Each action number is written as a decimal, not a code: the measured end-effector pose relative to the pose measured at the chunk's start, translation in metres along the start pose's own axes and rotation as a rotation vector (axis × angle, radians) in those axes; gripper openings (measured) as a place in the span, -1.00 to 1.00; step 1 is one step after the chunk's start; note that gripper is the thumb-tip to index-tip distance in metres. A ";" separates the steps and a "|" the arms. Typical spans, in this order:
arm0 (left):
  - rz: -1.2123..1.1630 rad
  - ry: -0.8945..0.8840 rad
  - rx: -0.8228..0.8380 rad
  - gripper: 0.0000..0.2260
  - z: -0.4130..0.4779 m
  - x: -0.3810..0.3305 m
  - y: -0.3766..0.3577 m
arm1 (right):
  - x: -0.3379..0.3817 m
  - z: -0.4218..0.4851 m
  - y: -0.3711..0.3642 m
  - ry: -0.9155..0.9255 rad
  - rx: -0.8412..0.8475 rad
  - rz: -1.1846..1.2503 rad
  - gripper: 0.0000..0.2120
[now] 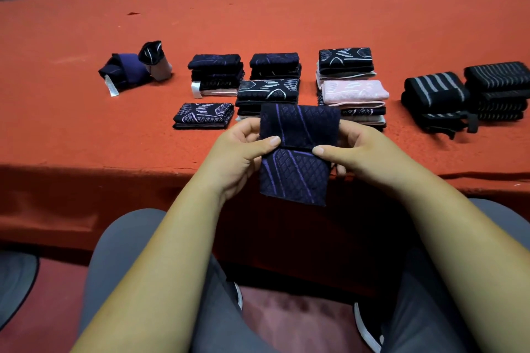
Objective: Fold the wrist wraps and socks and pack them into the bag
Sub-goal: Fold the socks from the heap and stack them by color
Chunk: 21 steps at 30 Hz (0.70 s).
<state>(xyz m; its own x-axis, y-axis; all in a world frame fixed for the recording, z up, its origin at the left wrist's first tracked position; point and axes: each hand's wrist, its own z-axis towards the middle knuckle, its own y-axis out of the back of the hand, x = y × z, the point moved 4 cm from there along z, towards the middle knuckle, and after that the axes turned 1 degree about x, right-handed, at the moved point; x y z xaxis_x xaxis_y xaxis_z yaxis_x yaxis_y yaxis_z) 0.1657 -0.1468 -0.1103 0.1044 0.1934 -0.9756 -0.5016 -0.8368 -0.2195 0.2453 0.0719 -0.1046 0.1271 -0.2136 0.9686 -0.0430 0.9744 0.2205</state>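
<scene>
A navy sock [296, 129] with purple lines is held in the air over the near edge of the desk [286, 8], its top part folded down over the front (the folded edge runs across the middle). The left hand [238, 152] grasps its left side, thumb pressed at the fold and fingers curled behind; the right hand [355, 152] grasps the right side the same way. Just beyond, on the desk's orange cloth, folded socks [215, 71] sit in several low stacks, one topped by a pink sock [354, 92]. To the right lie two piles of black wrist wraps [464, 94] with grey stripes. Far left, two bundled socks [129, 71] rest touching each other.
</scene>
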 end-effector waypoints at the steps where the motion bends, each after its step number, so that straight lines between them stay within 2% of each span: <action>1: -0.014 -0.003 0.006 -0.68 0.001 0.000 -0.001 | -0.001 0.000 0.001 -0.001 -0.021 0.022 -0.69; 4: -0.068 -0.002 0.026 -0.64 0.004 0.003 0.000 | 0.001 0.000 0.002 0.034 -0.053 0.057 -0.63; 9: -0.132 0.084 0.049 -0.67 0.003 0.002 0.003 | 0.008 -0.005 0.001 0.070 -0.020 0.104 -0.67; 15: -0.073 0.329 0.077 -0.59 -0.007 0.004 0.002 | 0.009 -0.004 0.002 0.009 -0.049 0.207 -0.56; 19: -0.112 0.345 0.093 -0.62 -0.011 -0.002 0.002 | 0.001 0.000 0.006 -0.003 -0.058 0.245 -0.44; 21: -0.129 0.344 0.095 -0.60 -0.011 -0.003 0.003 | -0.001 0.002 0.006 0.008 -0.041 0.266 -0.51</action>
<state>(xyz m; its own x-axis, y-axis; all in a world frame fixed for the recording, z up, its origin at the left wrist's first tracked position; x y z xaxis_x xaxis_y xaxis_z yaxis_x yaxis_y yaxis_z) 0.1731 -0.1558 -0.1080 0.4460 0.0979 -0.8897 -0.5410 -0.7624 -0.3551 0.2431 0.0775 -0.1046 0.1246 0.0511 0.9909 -0.0357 0.9983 -0.0470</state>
